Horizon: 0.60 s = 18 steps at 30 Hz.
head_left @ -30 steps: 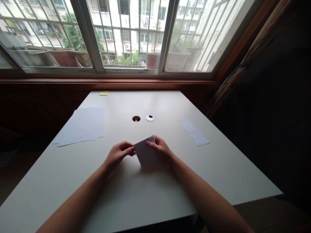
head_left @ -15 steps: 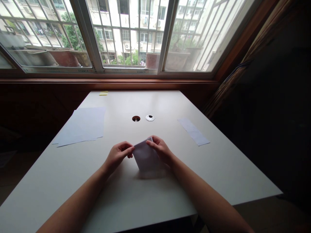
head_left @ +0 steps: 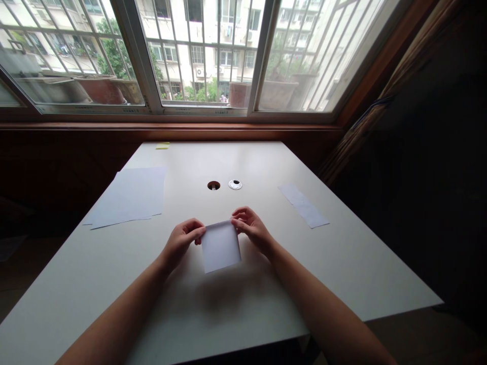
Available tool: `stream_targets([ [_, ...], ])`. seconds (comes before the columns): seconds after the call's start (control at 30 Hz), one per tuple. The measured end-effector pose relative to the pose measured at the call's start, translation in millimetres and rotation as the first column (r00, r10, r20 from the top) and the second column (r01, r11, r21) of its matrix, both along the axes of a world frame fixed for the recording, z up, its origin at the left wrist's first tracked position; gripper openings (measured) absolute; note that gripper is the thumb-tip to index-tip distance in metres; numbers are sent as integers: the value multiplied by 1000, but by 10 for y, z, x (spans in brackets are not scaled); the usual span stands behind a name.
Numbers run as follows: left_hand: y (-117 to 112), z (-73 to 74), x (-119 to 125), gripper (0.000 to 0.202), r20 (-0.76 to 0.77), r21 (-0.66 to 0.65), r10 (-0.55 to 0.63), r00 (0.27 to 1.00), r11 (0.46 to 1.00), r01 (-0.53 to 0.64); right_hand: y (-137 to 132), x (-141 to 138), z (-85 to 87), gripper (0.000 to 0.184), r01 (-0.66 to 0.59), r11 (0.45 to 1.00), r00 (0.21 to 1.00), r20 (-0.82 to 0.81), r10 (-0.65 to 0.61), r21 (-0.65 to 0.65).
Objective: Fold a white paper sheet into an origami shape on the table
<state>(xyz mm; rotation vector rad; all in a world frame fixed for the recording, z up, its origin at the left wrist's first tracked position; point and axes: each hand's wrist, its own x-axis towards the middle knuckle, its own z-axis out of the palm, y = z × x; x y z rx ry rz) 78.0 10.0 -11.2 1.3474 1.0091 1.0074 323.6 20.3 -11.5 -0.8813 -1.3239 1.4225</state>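
A small, nearly square piece of white paper point(head_left: 221, 247) hangs between my hands, held above the table with its lower edge slightly tilted. My left hand point(head_left: 185, 238) pinches its upper left corner between thumb and fingers. At the upper right corner, my right hand point(head_left: 251, 228) is closed on the paper with the thumb in front. Whether the paper is folded in layers I cannot tell. Its blurred shadow falls on the tabletop below.
On the white table point(head_left: 182, 314) a stack of paper sheets point(head_left: 131, 195) lies at left and a paper strip point(head_left: 303, 205) at right. A round hole point(head_left: 213, 186) and a silver ring-shaped cover point(head_left: 235, 185) are beyond my hands. A yellow-edged slip point(head_left: 163, 146) lies at the far edge, below the window.
The paper has turned to face me more squarely and its lower edge has lifted and shifted left. My left hand moved slightly left; my right fingers loosened and shifted at the corner.
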Motion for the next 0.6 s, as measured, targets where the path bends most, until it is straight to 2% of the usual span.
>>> stream_targets([
  [0.1, 9, -2, -7, 18, -18, 9, 27, 999, 1000, -27, -4, 24, 22, 26, -75, 997, 997, 36, 75, 22],
  [0.33, -39, 75, 1, 21, -67, 86, 37, 997, 996, -31, -26, 57, 58, 30, -235, 971, 962, 131, 238, -45],
  [0.5, -63, 110, -8, 20, -89, 136, 89, 992, 988, -76, -22, 54, 16, 34, -264, 962, 951, 145, 272, -76],
  [0.6, -64, 116, -19, 20, -102, 146, 118, 988, 984, -102, -9, 38, 6, 36, -265, 961, 933, 229, 278, -85],
])
